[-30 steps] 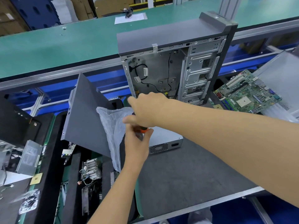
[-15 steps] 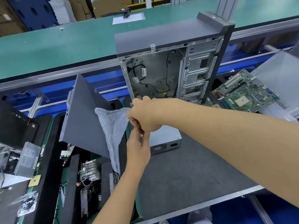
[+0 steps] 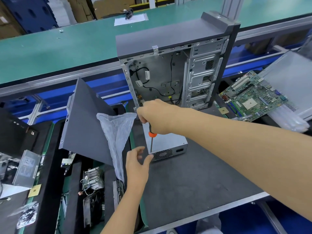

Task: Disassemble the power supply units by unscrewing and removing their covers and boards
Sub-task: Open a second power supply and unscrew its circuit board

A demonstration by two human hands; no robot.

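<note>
Head view: right hand (image 3: 157, 119) grips screwdriver (image 3: 151, 139) (tip on power supply unit (image 3: 168, 146)); left hand (image 3: 137, 163) relaxed, touching its corner.

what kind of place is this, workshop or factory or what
Most likely an electronics teardown or recycling line: a gutted computer case stands on the bench, a loose motherboard lies beside it, and a long green conveyor runs behind.

Right hand (image 3: 156, 118): grips the screwdriver (image 3: 151, 138), shaft pointing down onto the power supply unit (image 3: 166, 146).
Left hand (image 3: 137, 163): fingers loosely spread, thumb touching the unit's near corner.
Behind: open tower case (image 3: 170, 65), upright.
Right: motherboard (image 3: 249, 97).
</note>
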